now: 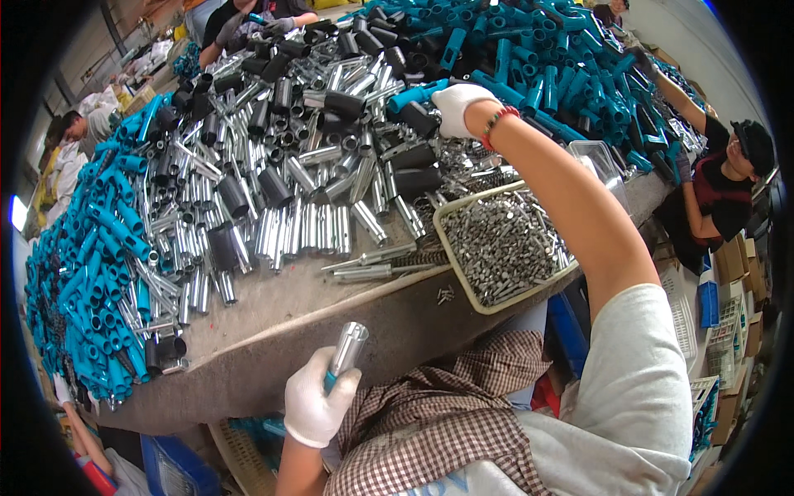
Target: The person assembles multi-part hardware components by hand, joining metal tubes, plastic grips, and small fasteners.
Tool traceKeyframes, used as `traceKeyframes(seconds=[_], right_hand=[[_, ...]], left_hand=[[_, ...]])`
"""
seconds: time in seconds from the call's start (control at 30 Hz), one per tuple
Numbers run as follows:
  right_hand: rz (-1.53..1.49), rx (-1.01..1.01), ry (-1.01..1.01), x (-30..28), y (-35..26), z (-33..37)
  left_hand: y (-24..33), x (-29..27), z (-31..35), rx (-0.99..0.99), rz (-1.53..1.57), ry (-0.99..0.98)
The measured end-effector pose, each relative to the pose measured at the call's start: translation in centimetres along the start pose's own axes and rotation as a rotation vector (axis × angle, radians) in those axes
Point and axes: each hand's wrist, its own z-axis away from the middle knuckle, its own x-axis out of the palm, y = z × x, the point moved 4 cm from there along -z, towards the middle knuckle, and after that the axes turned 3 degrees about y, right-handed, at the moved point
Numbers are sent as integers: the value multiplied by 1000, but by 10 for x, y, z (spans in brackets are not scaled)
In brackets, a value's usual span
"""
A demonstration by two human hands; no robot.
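My left hand (314, 401), in a white glove, is closed round a shiny metal tube (351, 343) in front of my checked apron. The tube stands nearly upright, and a bit of teal shows at its lower end between my fingers. Stretched far out over the table, my gloved right hand (460, 109) is closed on a teal tube (413, 96) at the edge of the teal heap (538, 58). Its fingertips are partly hidden. Beside that hand lie black sleeves (419, 120) and a big pile of chrome tubes (306, 231).
A cream tray (447, 248) of small metal pins sits under my right arm, near the table edge (273, 351). Springs and thin rods (372, 271) lie left of it. More teal tubes (91, 273) are heaped at left. Co-workers stand around the table, one (719, 182) at right.
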Motion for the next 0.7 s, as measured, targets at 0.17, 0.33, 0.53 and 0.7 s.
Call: traceKeyframes(seconds=[0.17, 0.33, 0.53, 0.7], right_hand=[[15, -7, -90, 5, 2, -6], [-477, -81, 411, -31, 11, 51], [-957, -457, 118, -66, -88, 202], [-1006, -576, 73, -44, -121, 263]], left_hand=[[7, -1, -1, -1, 43, -22], [6, -2, 4, 66, 21, -21], [14, -3, 8, 211, -79, -56], [18, 7, 21, 162, -137, -283]])
